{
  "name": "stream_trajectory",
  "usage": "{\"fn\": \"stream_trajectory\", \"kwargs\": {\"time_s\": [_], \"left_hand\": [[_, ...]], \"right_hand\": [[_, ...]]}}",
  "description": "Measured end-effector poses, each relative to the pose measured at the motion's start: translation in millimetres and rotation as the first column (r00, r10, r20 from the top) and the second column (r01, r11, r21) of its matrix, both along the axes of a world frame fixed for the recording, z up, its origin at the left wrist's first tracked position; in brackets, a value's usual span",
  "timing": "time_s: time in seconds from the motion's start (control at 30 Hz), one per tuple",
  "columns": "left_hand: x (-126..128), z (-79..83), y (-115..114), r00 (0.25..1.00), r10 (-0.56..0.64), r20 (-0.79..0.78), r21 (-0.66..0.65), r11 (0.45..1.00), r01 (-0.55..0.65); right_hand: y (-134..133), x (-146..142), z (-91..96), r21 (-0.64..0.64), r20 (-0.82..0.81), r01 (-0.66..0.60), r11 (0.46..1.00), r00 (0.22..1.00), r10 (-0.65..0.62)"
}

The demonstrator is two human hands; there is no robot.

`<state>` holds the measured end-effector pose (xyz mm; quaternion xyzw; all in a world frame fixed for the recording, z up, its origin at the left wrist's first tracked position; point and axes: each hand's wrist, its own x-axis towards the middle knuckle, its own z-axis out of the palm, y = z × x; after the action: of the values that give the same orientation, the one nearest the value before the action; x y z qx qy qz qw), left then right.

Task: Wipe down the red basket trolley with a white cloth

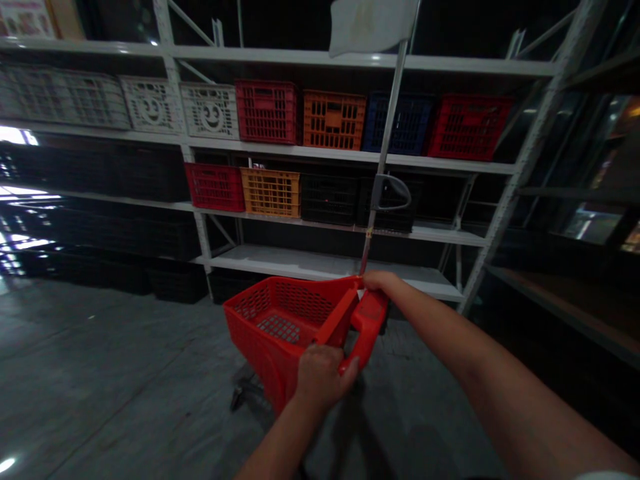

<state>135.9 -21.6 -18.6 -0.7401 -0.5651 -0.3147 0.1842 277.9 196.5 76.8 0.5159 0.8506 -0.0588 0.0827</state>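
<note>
A red plastic shopping cart (265, 360) stands at an angle in front of me, its slotted basket showing no goods inside. My left hand (323, 373) is closed around the near end of the cart's handle (367, 330), the thumb lying along it. At the far end, my right hand (379, 281) grips the handle beside the base of a tall metal pole (391, 120). A pale flag-like panel (373, 25) tops that pole, and a grey looped bracket (391, 193) sits partway up. The right hand's fingertips are hidden.
White metal shelving (320, 152) spans the view ahead, holding a red crate (267, 112), an orange crate (334, 120), a yellow crate (271, 192) and several others. Dark crates (173, 280) line the lower left. Another shelf (565, 300) stands close on the right. Grey concrete floor (125, 373) stretches left.
</note>
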Motion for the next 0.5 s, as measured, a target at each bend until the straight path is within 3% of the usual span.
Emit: {"fn": "stream_trajectory", "kwargs": {"time_s": [0.17,0.27,0.5], "left_hand": [[-3.9,-0.4,3.1,1.000,-0.003,0.009,0.001,1.000,0.003],[-7.3,-0.2,4.2,1.000,-0.026,0.016,-0.007,1.000,0.026],[-18.2,-2.6,9.5,0.999,-0.047,0.017,-0.005,0.999,0.047]], "right_hand": [[-4.0,-1.8,-7.4,-0.026,-0.050,-0.155,0.988,0.987,0.154],[-15.4,-8.0,-10.8,0.001,-0.110,-0.300,0.954,0.948,0.298],[-79.5,-25.5,-8.5,-0.002,-0.151,-0.574,0.819,0.810,0.567]]}}
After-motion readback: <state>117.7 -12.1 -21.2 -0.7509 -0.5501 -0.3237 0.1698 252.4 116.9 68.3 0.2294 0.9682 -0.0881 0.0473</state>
